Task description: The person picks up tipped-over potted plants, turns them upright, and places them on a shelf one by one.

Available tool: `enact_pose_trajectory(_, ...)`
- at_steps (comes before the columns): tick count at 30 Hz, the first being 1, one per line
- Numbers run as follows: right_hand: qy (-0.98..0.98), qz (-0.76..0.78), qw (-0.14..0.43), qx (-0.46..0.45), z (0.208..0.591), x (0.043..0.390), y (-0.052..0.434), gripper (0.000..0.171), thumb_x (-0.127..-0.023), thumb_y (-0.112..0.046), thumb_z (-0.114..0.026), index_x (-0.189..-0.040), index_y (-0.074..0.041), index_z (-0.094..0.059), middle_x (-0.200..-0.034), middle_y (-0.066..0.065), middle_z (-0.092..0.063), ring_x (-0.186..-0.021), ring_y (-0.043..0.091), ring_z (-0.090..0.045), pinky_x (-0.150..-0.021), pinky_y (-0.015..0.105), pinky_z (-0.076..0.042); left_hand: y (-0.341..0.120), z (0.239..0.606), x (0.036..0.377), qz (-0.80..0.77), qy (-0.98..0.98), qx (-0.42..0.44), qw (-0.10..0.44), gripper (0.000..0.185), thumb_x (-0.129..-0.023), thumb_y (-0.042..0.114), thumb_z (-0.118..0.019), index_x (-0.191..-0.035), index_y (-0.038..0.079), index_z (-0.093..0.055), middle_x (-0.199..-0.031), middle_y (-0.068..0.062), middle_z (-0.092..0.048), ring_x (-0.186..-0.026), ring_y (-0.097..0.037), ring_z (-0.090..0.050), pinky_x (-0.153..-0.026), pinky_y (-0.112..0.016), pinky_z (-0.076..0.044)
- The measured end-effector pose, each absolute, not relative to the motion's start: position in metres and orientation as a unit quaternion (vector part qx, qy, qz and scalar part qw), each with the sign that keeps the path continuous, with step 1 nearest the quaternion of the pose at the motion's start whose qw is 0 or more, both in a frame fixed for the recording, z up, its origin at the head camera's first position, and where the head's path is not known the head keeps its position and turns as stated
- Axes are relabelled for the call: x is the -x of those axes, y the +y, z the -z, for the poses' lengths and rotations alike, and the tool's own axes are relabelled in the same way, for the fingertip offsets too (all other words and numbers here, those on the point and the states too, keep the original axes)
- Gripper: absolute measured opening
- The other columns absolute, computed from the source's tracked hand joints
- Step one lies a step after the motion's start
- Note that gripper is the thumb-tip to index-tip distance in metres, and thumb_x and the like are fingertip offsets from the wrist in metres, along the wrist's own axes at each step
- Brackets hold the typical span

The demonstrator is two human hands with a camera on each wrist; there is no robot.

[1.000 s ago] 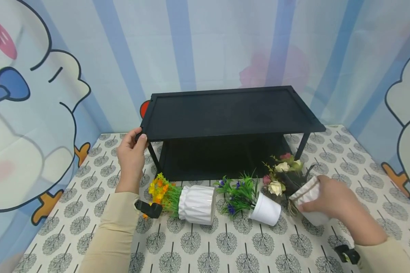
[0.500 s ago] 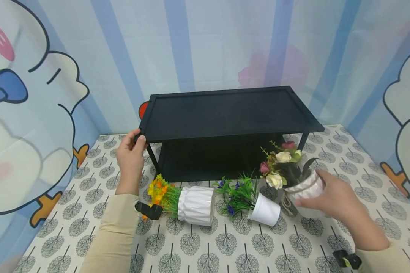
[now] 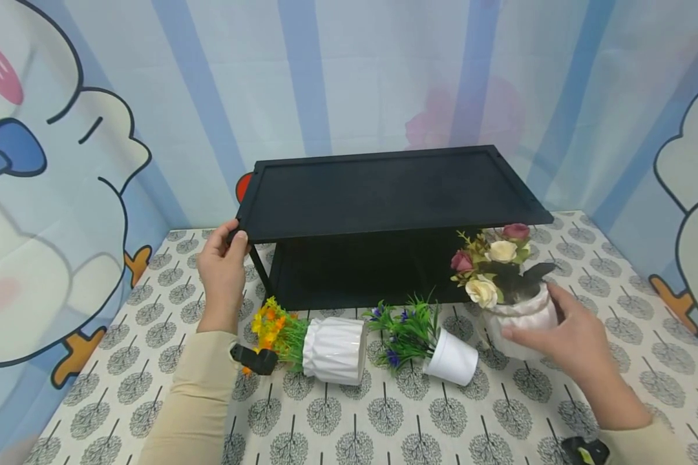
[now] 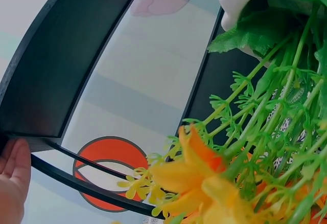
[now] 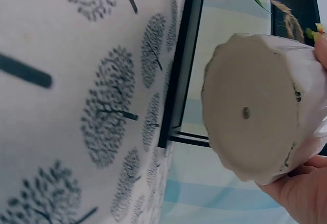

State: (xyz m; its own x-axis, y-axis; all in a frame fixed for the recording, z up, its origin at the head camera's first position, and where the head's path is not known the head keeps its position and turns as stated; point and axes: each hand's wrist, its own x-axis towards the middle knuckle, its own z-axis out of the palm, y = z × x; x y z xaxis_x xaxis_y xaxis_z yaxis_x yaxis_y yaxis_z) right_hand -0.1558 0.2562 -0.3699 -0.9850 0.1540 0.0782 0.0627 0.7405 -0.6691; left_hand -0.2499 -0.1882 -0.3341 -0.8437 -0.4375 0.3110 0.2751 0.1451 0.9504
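Observation:
My right hand (image 3: 564, 332) grips a white pot of cream and pink roses (image 3: 514, 303), held upright just above the tablecloth, in front of the shelf's right end; the right wrist view shows the pot's underside (image 5: 253, 109) off the cloth. My left hand (image 3: 223, 258) holds the front left corner of the black two-tier shelf (image 3: 384, 194), its fingers (image 4: 13, 175) against the frame. A ribbed white pot with orange and yellow flowers (image 3: 326, 349) lies on its side in front of the shelf. Beside it lies a smaller white pot with green and purple sprigs (image 3: 436, 352).
The table wears a tree-print cloth (image 3: 355, 420). Cartoon-print curtains (image 3: 64, 161) close in the back and both sides. The shelf's top tier and lower tier (image 3: 360, 271) hold nothing that I can see.
My right hand has raised the rose pot from lying tilted on the cloth to upright and lifted. The left hand has stayed on the shelf corner.

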Motion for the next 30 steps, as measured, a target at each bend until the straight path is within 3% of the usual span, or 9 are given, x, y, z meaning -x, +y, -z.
enact_pose_trajectory(4, -0.924, -0.373, 0.061, 0.058, 0.375, 0.155, 0.255, 0.113, -0.065, -0.048, -0.08, -0.146, 0.001, -0.018, -0.134, 0.035, -0.038, -0.11, 0.049, -0.047, -0.085, 0.061, -0.046, -0.188, 0.334, 0.251, 0.65, -0.706, -0.058, 0.275, 0.033, -0.095, 0.017, -0.052, -0.126, 0.009, -0.057, -0.124, -0.008, -0.056, -0.099, -0.01, -0.055, -0.09, -0.024, -0.051)
enact_pose_trajectory(14, -0.927, -0.367, 0.052, 0.056, 0.388, 0.158, 0.251, 0.112, -0.062, -0.05, -0.082, -0.144, 0.001, -0.026, -0.126, 0.033, -0.047, -0.101, 0.043, -0.053, -0.077, 0.054, -0.052, -0.185, 0.332, 0.249, 0.646, -0.709, -0.058, 0.276, 0.033, -0.096, 0.018, -0.051, -0.126, 0.007, -0.057, -0.126, -0.008, -0.055, -0.104, -0.012, -0.055, -0.092, -0.025, -0.051)
enact_pose_trajectory(30, -0.932, -0.351, 0.047, 0.072, 0.397, 0.162, 0.251, 0.112, -0.064, -0.05, -0.08, -0.143, 0.007, -0.023, -0.128, 0.037, -0.042, -0.106, 0.05, -0.048, -0.083, 0.06, -0.047, -0.186, 0.334, 0.249, 0.65, -0.705, -0.058, 0.279, 0.033, -0.096, 0.017, -0.051, -0.126, 0.007, -0.056, -0.126, -0.007, -0.055, -0.103, -0.011, -0.054, -0.092, -0.025, -0.05)
